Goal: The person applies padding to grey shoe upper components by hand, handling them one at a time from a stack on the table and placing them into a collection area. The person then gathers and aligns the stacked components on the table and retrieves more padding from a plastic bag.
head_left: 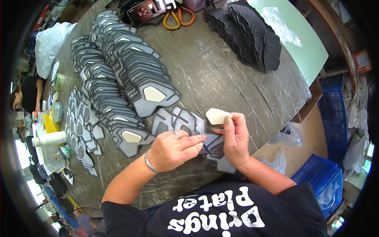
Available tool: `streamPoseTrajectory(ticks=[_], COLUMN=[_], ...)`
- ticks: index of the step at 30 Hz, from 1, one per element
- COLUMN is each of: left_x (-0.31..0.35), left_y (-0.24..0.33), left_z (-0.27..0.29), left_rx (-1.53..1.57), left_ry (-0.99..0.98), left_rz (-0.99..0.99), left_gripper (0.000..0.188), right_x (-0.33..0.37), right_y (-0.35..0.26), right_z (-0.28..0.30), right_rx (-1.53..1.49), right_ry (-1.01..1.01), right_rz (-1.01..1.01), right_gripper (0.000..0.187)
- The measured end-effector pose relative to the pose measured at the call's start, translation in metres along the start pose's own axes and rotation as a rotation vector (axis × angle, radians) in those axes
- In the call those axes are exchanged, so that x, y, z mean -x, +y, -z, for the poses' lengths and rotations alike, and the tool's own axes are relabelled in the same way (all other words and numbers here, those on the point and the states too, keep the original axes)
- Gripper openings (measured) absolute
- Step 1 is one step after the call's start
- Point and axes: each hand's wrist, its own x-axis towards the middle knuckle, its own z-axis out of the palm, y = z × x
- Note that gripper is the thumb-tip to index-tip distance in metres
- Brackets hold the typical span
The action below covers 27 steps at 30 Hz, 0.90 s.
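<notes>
Pinning the flat grey angular cut-out panel (185,123) to the worn table (221,75) with flattened fingers, the left hand (173,150) steadies it while the right hand (236,138) pinches a cream hexagonal patch (217,115) above its opening.

Bare table (221,75) between grey stacks (130,75) and black stack (252,35), seemingly passable

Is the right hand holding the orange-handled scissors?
No. The right hand pinches a small cream-coloured patch, while the orange-handled scissors lie untouched at the far edge of the grey worktable.
</notes>
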Motion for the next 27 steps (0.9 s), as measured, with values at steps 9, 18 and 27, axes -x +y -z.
streamPoseTrajectory(ticks=[9, 18, 27], left_x=[-0.041, -0.049, -0.002], left_y=[0.001, 0.009, 0.032], left_z=[-0.042, -0.05, 0.05], left_rx=[-0.018, 0.06, 0.313], left_ry=[0.104, 0.084, 0.112], left_rz=[-0.157, -0.143, 0.133], left_gripper=[0.018, 0.018, 0.024], right_x=[-0.047, -0.061, -0.071], right_y=[-0.017, -0.004, -0.001], right_z=[0.025, 0.044, 0.04], right_rx=[0.672, 0.86, 1.038], right_ry=[-0.037, 0.09, 0.153], right_rz=[0.14, 0.302, 0.335], right_gripper=[0.016, 0.014, 0.013])
